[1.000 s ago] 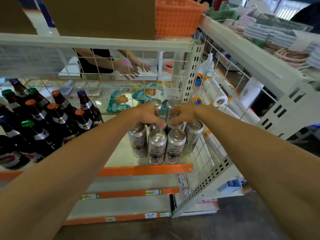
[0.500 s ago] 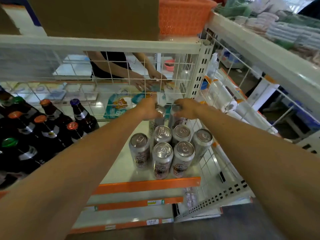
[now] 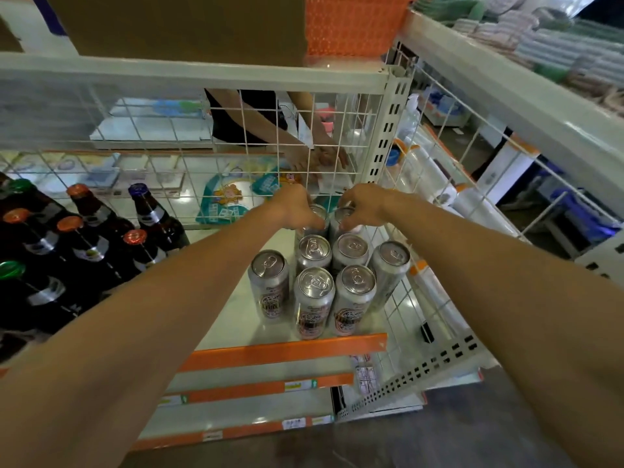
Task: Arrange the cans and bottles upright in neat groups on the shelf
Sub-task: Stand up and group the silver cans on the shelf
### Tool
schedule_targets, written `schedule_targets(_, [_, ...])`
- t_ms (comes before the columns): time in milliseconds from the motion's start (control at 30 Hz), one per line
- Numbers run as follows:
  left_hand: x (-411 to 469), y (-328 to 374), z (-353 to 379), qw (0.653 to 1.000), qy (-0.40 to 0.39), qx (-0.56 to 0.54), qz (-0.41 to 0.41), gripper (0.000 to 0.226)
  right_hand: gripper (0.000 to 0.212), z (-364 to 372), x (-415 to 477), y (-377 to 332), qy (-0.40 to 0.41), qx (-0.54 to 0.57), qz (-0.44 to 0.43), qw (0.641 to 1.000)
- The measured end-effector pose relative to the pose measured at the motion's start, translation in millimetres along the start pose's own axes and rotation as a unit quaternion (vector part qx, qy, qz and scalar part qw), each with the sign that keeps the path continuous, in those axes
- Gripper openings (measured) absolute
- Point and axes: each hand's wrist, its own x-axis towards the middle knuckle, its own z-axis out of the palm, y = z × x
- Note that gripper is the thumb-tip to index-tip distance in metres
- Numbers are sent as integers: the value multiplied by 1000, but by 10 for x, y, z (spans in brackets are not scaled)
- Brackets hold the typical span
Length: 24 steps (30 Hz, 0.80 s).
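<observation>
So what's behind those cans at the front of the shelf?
Two back cans, one gripped by the left hand, one by the right hand. Hands and front cans hide their bodies.

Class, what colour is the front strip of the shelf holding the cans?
Orange: the front strip shows best in the head view.

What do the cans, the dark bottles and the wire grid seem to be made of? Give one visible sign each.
Cans: metal, likely aluminium; shiny silver tops with pull tabs.
Bottles: probably dark glass; glossy highlights, coloured metal-looking caps.
Grid: seemingly white-coated metal wire; thin crossed rods.
</observation>
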Motion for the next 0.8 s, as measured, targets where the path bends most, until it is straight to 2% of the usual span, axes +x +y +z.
schedule_targets(467, [-56,1,1,999,-44,-6,-11,47,60,68,-92,13,-1,24,12,1000])
schedule_targets(567, [-106,-10,-22,998,-61,-22,-26,52,67,63,-222,69,17,80,23,996])
schedule_targets(667, [-209,-36,-91,998,-41,-1,-43,60,75,27,-345,126,20,80,45,996])
schedule_targets(800, [-398,-101,-241,997,-48,27,-61,58,63,-8,-486,184,-11,37,68,997])
